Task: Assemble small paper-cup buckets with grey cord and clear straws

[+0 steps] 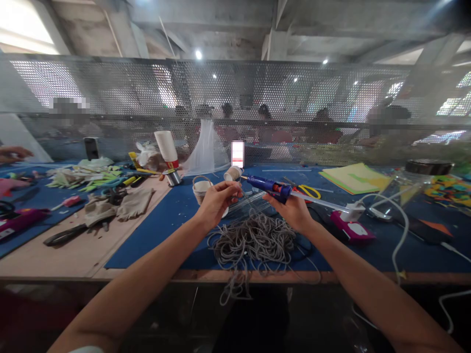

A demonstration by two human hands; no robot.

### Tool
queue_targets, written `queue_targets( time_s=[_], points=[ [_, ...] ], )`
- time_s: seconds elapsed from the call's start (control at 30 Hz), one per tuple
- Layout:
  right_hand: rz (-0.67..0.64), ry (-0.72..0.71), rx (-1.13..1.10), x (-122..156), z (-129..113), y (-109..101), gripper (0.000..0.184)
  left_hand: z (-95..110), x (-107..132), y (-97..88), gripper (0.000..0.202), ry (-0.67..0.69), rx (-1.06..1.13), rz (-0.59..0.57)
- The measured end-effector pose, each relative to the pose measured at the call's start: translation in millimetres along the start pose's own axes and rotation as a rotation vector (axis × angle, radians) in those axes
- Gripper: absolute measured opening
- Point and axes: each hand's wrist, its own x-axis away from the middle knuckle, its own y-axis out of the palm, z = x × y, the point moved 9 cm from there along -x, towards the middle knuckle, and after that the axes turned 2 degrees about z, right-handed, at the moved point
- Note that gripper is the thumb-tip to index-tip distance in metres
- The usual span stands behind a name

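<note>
My left hand (221,198) is closed, its fingers bent around a small paper cup (233,173) that is tilted on its side. A strand of grey cord runs down from those fingers to a loose heap of grey cord (257,240) at the table's front edge. In my right hand (294,211) is a blue hot glue gun (265,184), its nozzle pointing left, close to the cup. A clear glue stick (320,201) sticks out of the gun's back. Just left of my left hand stands a small cup with an arched handle (201,190), partly hidden by that hand.
Stacked paper cups (166,146) lean in a metal can (172,177) at the back. Work gloves (134,203) lie left; yellow-handled scissors (309,192), a magenta power strip (353,229) and a big jar (412,181) are right. Another person's hand (14,154) is far left.
</note>
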Motion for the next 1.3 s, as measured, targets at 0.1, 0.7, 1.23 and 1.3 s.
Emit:
queue_targets(
  time_s=[0.1, 0.7, 1.23, 1.3],
  points=[
    [-0.013, 0.012, -0.002, 0.1, 1.5, 0.8, 0.042, -0.2, -0.2, 0.2, 0.019, -0.003, 0.002, 0.002],
    [-0.027, 0.065, -0.042, 1.2, 5.1, 1.8, 0.041, -0.1, 0.9, 1.3, 0.018, -0.030, -0.010, 0.013],
    [-0.006, 0.033, -0.008, 0.2, 0.7, -1.0, 0.043, 1.0, 1.0, 0.8, 0.017, -0.025, -0.012, 0.008],
    [-0.004, 0.024, 0.007, 0.4, 1.6, 0.0, 0.044, 0.9, 1.0, 0.9, 0.018, -0.030, -0.009, 0.012]
  ],
)
